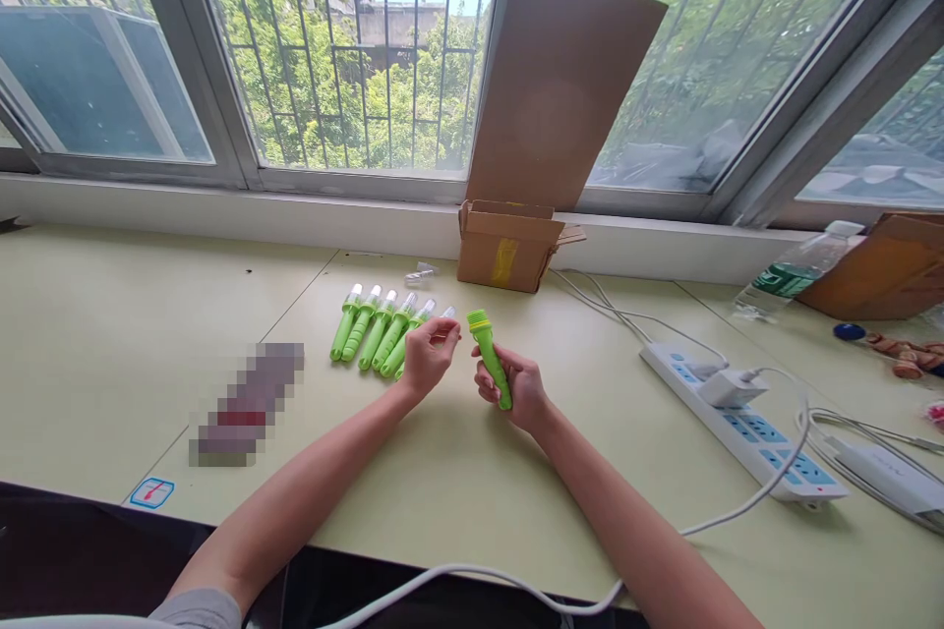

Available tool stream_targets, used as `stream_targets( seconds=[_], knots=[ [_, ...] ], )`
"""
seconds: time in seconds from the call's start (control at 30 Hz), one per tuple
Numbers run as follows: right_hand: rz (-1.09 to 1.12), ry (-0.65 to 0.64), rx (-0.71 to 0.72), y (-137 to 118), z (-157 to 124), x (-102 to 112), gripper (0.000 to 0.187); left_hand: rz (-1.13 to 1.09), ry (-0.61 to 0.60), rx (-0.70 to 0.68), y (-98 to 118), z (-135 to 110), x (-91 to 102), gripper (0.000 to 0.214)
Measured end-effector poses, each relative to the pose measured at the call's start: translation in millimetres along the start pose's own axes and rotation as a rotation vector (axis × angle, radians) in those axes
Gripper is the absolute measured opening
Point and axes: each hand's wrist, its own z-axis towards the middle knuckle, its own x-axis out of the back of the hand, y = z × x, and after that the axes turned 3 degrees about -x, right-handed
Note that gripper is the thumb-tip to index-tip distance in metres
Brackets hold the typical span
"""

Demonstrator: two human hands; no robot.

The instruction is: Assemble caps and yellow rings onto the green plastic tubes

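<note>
My right hand [516,383] is wrapped round a green plastic handle [490,354] with a ribbed yellow-green top, held tilted above the pale table [110,354]. My left hand [426,354] is curled just to its left, fingertips pinched on a small clear piece that I can barely see. Behind the left hand lies a row of several green handles with clear caps [376,329], side by side on the table. A loose clear cap [420,272] lies further back.
A small open cardboard box [507,244] stands against the window sill, with a tall cardboard sheet [564,79] behind it. A white power strip [744,423] with a plugged charger and cables lies to the right. A plastic bottle [793,273] lies at the far right.
</note>
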Motion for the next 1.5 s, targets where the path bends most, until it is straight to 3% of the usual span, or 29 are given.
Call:
stream_targets(
  seconds=[0.2,0.43,0.57,0.73,0.87,1.1,1.27,1.5],
  knots=[
    [0.004,0.001,0.003,0,0,1,0.029,0.101,-0.023,-0.008,0,0,2.0,0.02],
    [0.019,-0.019,0.016,0,0,2,0.028,0.166,-0.151,-0.071,4,-3,1.5,0.026],
    [0.018,-0.018,0.011,-1,0,2,0.028,0.18,-0.17,-0.099,8,-4,1.5,0.014],
    [-0.002,0.002,0.011,-2,0,0,0.029,0.184,-0.192,-0.174,14,1,4.9,0.054],
    [-0.016,0.005,0.022,-2,-1,-1,0.029,0.251,-0.131,-0.162,15,10,8.2,0.049],
    [-0.246,0.062,0.098,4,-1,-4,0.033,0.482,-0.047,-0.029,1,44,14.4,0.034],
    [-0.416,0.064,0.103,11,-2,-8,0.033,0.72,-0.099,0.024,-13,89,23.0,0.026],
    [-0.431,0.049,0.106,11,-6,-13,0.032,0.952,-0.242,0.114,-41,137,23.1,0.025]
  ],
)
